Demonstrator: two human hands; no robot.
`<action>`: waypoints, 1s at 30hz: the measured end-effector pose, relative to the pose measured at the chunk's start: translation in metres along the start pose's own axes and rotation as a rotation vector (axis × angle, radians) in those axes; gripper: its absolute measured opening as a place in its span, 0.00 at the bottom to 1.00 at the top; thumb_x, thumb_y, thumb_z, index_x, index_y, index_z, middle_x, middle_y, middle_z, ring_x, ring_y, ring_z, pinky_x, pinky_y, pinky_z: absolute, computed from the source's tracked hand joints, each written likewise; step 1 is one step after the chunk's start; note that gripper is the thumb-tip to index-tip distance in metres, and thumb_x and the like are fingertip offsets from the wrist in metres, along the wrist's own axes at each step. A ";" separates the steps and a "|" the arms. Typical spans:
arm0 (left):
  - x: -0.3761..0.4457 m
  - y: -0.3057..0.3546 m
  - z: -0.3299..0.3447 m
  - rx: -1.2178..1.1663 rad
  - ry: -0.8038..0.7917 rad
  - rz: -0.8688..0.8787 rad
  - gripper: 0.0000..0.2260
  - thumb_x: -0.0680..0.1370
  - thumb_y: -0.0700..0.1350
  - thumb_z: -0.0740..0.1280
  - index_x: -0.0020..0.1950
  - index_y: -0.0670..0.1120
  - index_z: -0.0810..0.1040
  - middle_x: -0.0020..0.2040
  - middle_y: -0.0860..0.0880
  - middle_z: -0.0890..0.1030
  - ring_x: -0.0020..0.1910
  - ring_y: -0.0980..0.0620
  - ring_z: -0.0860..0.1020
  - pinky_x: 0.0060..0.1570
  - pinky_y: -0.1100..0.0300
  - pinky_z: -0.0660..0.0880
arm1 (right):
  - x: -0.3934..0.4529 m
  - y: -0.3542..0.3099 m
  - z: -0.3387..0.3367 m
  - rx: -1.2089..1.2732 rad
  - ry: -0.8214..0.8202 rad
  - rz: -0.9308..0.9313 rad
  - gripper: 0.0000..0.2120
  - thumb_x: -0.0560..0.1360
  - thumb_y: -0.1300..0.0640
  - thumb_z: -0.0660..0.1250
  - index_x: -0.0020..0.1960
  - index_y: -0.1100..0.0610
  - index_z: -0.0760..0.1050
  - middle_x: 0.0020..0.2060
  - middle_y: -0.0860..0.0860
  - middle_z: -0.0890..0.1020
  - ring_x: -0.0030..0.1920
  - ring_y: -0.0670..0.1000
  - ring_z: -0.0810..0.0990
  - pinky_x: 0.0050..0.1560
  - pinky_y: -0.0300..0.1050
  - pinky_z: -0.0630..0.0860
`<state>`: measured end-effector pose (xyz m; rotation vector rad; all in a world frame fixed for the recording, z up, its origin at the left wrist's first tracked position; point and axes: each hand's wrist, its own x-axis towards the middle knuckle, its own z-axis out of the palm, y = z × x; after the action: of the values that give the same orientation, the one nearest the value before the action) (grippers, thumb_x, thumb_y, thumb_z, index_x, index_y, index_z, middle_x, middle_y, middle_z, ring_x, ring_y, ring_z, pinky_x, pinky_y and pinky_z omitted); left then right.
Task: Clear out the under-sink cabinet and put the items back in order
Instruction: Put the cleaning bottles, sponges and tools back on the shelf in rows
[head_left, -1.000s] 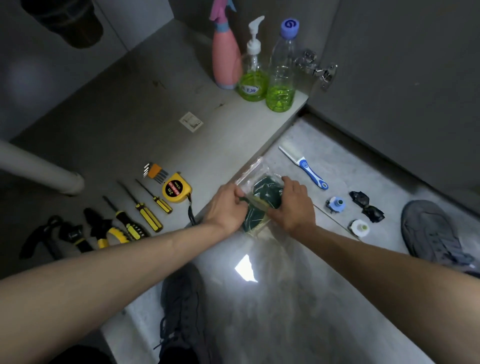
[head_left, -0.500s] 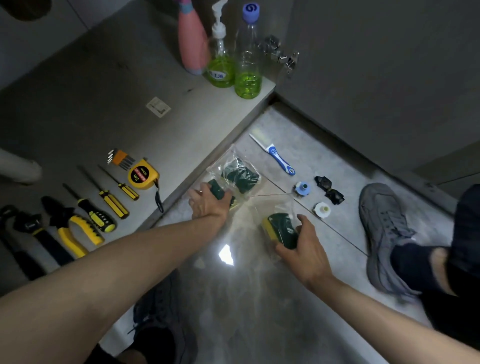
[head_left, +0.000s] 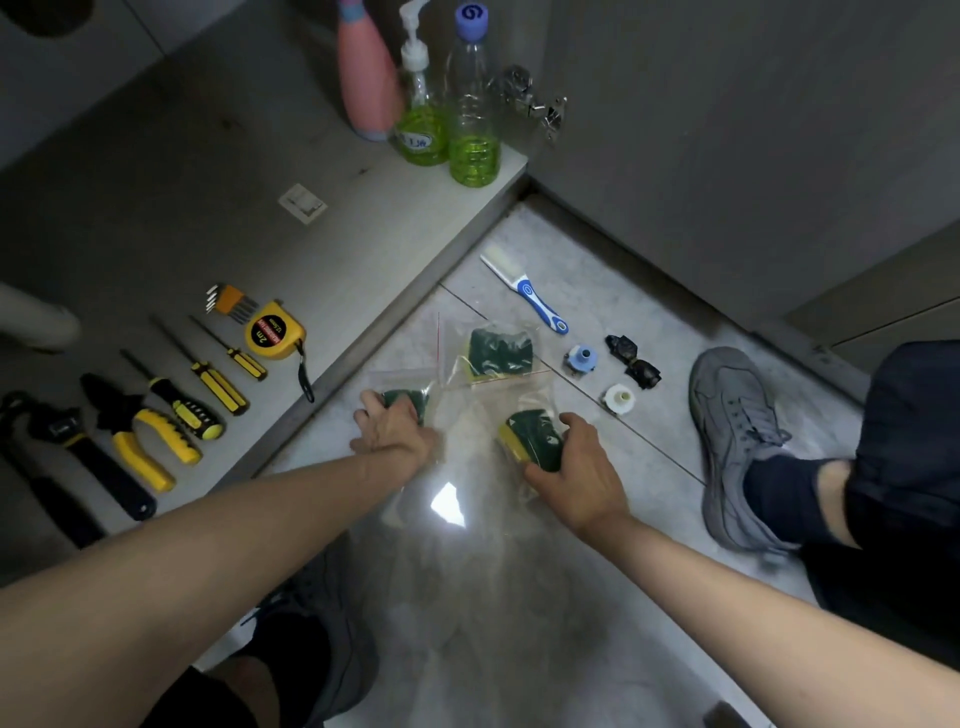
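Bagged scouring sponges, three, on the floor beside the cabinet base. Left hand fingers curl over one bag; right hand grips another; third lies beyond. Risk: slick plastic slipping, sponges sliding out.

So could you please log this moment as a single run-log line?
stage: sorting on floor | left hand: grips bagged sponge | right hand: grips second bagged sponge | third bagged sponge: lying free
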<state>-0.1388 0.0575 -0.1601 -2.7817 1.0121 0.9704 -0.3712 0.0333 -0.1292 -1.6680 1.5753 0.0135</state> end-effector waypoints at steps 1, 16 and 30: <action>-0.008 -0.004 0.005 0.012 0.003 0.005 0.13 0.72 0.55 0.72 0.50 0.52 0.73 0.60 0.47 0.60 0.58 0.45 0.65 0.56 0.47 0.70 | -0.002 0.002 0.000 -0.004 -0.010 0.004 0.41 0.71 0.42 0.70 0.77 0.53 0.56 0.67 0.51 0.69 0.62 0.55 0.75 0.56 0.54 0.77; -0.031 0.021 -0.056 0.019 -0.348 0.158 0.10 0.69 0.49 0.71 0.47 0.51 0.75 0.48 0.49 0.79 0.46 0.50 0.78 0.36 0.61 0.71 | -0.009 -0.001 -0.020 0.145 0.120 -0.226 0.32 0.69 0.39 0.67 0.71 0.43 0.62 0.61 0.41 0.72 0.60 0.44 0.73 0.54 0.42 0.71; 0.089 0.049 -0.269 -0.103 0.160 0.608 0.30 0.71 0.47 0.77 0.68 0.45 0.68 0.60 0.44 0.76 0.57 0.46 0.76 0.58 0.52 0.74 | 0.125 -0.150 -0.077 -0.004 0.265 -0.399 0.15 0.74 0.44 0.70 0.54 0.47 0.69 0.51 0.46 0.70 0.50 0.49 0.74 0.46 0.45 0.67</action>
<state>0.0327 -0.0932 0.0150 -2.7053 1.9548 0.8572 -0.2583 -0.1310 -0.0628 -2.0242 1.3980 -0.4252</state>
